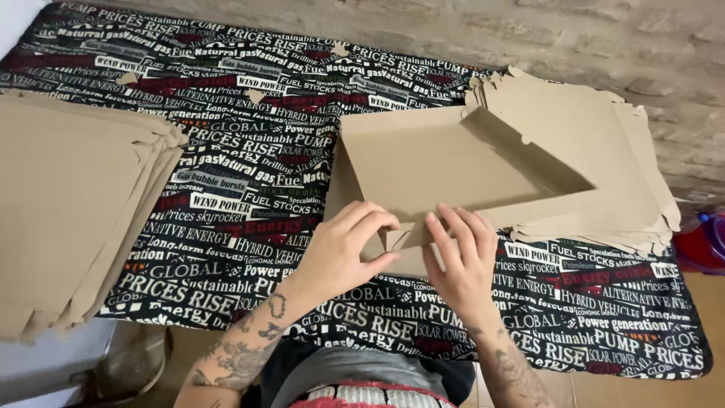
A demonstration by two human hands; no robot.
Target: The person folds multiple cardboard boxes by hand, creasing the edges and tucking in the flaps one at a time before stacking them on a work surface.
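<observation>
A half-folded brown cardboard box [445,170] lies in the middle of the frame, on a desk covered with a black cloth printed all over in white and red lettering [249,151]. One side wall of the box stands up along its upper right edge, and the near edge points toward the person.

The left hand [343,245] rests at the box's near left corner, fingers curled and bent over the cardboard edge, thumb tucked beneath it. The right hand [461,257] sits just beside it, lying flat with its fingers together and pressing down on a small folded flap [400,238] at the near edge. The two hands are near each other but not touching.

Under and behind the box, at the upper right of the frame, lies a stack of flat die-cut cardboard blanks [604,151]. A second, thicker stack of flat cardboard sheets [68,204] fills the left side of the frame, well apart from the hands.
</observation>
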